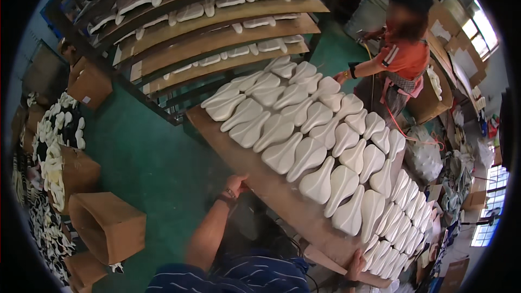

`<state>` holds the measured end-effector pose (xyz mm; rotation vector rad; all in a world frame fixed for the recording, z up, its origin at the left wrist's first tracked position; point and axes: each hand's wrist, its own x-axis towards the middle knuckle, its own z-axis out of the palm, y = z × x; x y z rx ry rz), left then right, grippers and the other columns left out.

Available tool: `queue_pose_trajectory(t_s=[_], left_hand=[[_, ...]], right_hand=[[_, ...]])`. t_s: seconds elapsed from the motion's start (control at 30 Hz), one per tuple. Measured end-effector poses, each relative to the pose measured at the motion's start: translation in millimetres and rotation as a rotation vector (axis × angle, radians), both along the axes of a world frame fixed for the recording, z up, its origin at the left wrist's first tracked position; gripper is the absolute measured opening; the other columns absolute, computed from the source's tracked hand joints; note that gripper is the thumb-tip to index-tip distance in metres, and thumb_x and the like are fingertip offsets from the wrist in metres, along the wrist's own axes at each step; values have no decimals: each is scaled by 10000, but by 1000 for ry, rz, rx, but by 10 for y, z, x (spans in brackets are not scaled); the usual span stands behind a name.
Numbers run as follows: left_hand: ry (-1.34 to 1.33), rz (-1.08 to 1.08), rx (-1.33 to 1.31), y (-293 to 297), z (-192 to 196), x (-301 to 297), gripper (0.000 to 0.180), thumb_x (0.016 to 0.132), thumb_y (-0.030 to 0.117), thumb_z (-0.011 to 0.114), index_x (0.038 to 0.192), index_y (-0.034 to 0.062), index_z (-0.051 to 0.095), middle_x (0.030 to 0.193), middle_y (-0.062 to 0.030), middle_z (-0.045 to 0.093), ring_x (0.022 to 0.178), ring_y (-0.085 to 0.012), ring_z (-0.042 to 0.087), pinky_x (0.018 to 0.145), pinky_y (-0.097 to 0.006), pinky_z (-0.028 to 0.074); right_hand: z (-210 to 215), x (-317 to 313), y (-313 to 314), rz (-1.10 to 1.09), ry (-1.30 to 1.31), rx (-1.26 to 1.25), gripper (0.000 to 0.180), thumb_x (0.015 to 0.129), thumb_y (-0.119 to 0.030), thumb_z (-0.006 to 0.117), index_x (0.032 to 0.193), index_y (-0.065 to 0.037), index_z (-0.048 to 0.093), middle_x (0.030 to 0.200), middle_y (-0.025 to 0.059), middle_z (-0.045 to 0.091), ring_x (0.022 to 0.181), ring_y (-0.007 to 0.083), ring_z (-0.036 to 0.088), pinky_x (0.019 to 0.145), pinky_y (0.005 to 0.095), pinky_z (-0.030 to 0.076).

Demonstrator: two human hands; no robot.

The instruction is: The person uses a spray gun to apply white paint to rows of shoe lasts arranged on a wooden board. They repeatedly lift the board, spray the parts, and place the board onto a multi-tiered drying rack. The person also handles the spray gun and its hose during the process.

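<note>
A long brown board (282, 202) stretches in front of me, covered with rows of white bicycle saddle pads (316, 182). My left hand (235, 185) has its fingers at the board's near edge, gripping it, with a dark band on the wrist. Farther right along the same edge, my right hand (355, 265) is closed on the board beside the pads; its lower part is partly hidden. What bears the board from below cannot be made out.
A shelf rack (217, 43) with boards of pads stands at the far left. Across the board a person in an orange shirt (404, 57) reaches one hand to its far side. A red hose (399, 122) hangs there. Cardboard boxes (122, 228) and piled pads (51, 173) line the left.
</note>
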<state>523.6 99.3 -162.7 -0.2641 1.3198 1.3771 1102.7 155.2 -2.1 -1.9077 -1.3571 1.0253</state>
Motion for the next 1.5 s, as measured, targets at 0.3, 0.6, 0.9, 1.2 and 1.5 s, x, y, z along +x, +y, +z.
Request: queue_pose_trajectory(t_s=[0.3,0.6,0.9,1.2,1.5], left_hand=[[628,-139,-391,-170,-888,-1109,443,954,337,698,1051,-94,660,975,-184,706,891,-312,688,748,-437,525],[769,-364,-391,-452,-1304,-2793,582,927,490,595,1091,-68,637,1053,-294,669,998,-498,614,864,-511,477],[865,-432,-279,-459,-1604,-3670,460,975,400,620,1103,-41,602,1046,-130,695,926,-320,682,781,-448,534],[592,-315,-222,319,-1859,-3987,349,1004,378,609,1126,55,563,985,-84,679,695,-209,688,472,-338,585],[568,-199,-284,-227,-2182,-3739,440,977,438,643,1167,64,509,994,-104,667,723,-228,688,535,-378,607]], right_hand=[[-365,-1074,-960,-61,-152,-113,513,1007,-426,595,674,-41,537,614,-57,469,572,60,356,498,285,271],[-598,-3172,-1916,-277,-112,-298,494,987,-449,623,658,-106,490,625,-83,416,582,52,322,512,283,234],[-1548,-4022,-2479,-377,19,-499,513,989,-471,601,702,-50,545,637,-38,463,622,68,390,525,285,309],[-3168,-4158,-1783,-169,207,-627,536,999,-523,534,760,-44,522,707,-15,475,659,115,394,544,323,315],[-3619,-3660,-1254,-57,143,-646,513,989,-537,558,900,-34,605,808,-11,539,747,115,459,654,295,394]])
